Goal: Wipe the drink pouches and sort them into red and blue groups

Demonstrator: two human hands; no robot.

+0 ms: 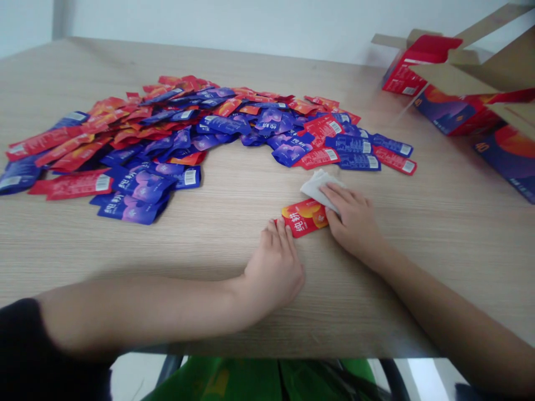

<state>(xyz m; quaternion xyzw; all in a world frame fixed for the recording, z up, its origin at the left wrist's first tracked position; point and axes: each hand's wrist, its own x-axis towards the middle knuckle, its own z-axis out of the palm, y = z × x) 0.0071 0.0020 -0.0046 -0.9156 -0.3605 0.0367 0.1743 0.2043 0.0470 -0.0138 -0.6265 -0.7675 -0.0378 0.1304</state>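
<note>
A red packet (305,217) with yellow-orange fruit print lies flat on the table in front of me. The fingers of my left hand (278,262) are together and grip its left end, hiding that tip. A folded white tissue (320,186) is under the fingers of my right hand (351,220), which presses it against the packet's right end. Beyond my hands spreads a long heap of similar packets, some red (75,186), others blue-purple (134,209).
At the back right stand open cardboard boxes: a small red one (412,69), a larger blue and red one (443,111) and another (507,159) nearer me. The wooden table's (234,195) front edge runs just below my forearms. A wall (251,28) rises behind.
</note>
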